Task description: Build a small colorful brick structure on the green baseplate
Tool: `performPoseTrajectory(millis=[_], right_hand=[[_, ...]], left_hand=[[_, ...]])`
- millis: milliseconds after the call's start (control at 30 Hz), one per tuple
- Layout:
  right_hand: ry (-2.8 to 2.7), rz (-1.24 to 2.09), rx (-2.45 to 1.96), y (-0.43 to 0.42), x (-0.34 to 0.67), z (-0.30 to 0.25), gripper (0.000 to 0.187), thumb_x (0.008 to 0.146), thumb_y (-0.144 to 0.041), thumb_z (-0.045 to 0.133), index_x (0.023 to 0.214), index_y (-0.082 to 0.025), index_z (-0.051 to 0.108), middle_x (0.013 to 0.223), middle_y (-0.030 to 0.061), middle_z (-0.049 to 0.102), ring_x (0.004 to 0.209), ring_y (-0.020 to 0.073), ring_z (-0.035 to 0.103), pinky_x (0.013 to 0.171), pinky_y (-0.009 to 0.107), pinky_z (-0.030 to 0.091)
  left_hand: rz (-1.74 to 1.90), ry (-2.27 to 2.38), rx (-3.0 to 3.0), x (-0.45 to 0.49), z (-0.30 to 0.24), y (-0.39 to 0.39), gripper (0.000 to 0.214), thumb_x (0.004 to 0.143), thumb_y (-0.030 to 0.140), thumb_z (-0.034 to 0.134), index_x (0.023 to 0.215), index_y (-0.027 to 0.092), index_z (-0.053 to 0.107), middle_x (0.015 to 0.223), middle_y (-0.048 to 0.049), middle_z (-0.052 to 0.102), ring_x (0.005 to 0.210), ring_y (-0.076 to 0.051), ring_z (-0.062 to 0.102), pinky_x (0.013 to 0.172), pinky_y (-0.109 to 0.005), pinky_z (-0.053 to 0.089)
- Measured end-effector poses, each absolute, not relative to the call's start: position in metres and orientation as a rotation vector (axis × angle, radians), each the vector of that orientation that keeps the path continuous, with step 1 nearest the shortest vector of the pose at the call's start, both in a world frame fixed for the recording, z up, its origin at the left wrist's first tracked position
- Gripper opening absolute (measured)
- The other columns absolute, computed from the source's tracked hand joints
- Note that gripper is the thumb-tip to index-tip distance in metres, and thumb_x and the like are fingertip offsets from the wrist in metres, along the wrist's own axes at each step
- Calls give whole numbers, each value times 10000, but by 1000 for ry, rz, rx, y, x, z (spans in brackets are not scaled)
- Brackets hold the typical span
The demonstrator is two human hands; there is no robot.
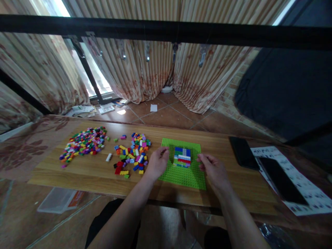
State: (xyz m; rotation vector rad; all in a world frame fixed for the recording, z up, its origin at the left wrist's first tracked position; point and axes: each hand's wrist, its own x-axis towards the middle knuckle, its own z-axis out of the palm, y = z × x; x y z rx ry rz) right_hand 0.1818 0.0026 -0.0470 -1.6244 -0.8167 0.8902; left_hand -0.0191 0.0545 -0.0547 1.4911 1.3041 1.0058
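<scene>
A low block build (pixel 182 157) of blue, green, white, red and purple bricks sits on a green studded baseplate (pixel 169 178). My left hand (pixel 158 162) hovers over the plate's left edge, fingers curled in and thumb against them. On the opposite side, my right hand (pixel 214 170) has its thumb and forefinger pinched together near the plate's right edge. Both hands are apart from the build. Whatever may be between the fingertips of either hand is too small or hidden to make out.
Left of my left hand lies a loose group of bricks (pixel 135 152), with a white brick (pixel 108 157) beside it. A bigger heap of small bricks (pixel 84 142) is farther left. Two dark phone-like slabs (pixel 243 152) and a printed sheet (pixel 311 193) lie right. A black bar (pixel 166 31) crosses above.
</scene>
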Motion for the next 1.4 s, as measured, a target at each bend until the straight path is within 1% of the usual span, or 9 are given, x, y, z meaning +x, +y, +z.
performPoseTrajectory(millis=[233,333,500,600,667,800,1033,1200,1400], right_hand=[[-1030,864,-1715,5,172,-50,446,711,-577,624,848,-160,705,708,58,704,576,177,603,549,298,475],[-1125,830,-1820,5,176,-55,430,727,-552,599,872,-162,708,638,45,686,580,206,626,581,328,482],[-1094,747,-1980,9,184,-60,471,751,-548,581,963,-148,709,634,69,690,594,248,649,593,368,489],[-1088,509,-2021,7,177,-49,436,779,-504,560,978,-149,716,673,91,696,658,283,662,647,416,496],[-1122,269,-1973,3,165,-39,393,800,-458,556,994,-158,720,788,127,717,745,293,668,710,428,494],[-1309,50,-1706,-5,133,-31,325,857,-413,533,977,-168,711,893,132,709,748,243,649,714,373,497],[-1811,222,-1270,-13,66,-44,193,922,-317,505,984,-220,660,948,61,690,871,193,647,816,337,494],[-1956,388,-1171,-19,28,-55,192,932,-243,486,1036,-230,647,979,55,676,923,191,635,821,330,502],[-2036,401,-1167,-15,-4,-61,204,933,-226,477,1042,-231,649,1014,63,671,944,213,607,843,370,502]], left_hand=[[856,1270,1621,-13,-50,40,238,865,190,452,968,152,664,749,-25,647,692,-144,592,652,-228,444],[816,1292,1694,-8,-44,31,244,855,148,435,906,164,673,792,-30,658,739,-145,594,688,-225,440],[757,1291,1701,-10,-42,28,268,847,151,424,940,155,676,760,-34,660,683,-148,587,623,-220,439],[809,1311,1710,-17,-40,27,278,845,168,444,986,166,683,839,-51,694,746,-165,621,670,-234,462],[870,1309,1705,-25,-37,27,284,842,171,457,1004,173,691,886,-54,708,783,-169,636,709,-238,477],[1004,1348,1640,-48,-31,33,280,848,166,468,1002,166,703,868,-45,715,764,-155,634,722,-235,489],[1334,1464,1340,-104,-30,56,229,837,199,517,960,151,705,854,-38,714,753,-142,627,704,-235,493],[1469,1579,1113,-152,-24,65,240,766,205,581,948,111,706,825,-58,710,684,-129,612,641,-225,471],[1475,1616,1034,-177,-20,60,298,697,280,648,933,112,716,755,-41,704,615,-124,593,605,-228,452]])
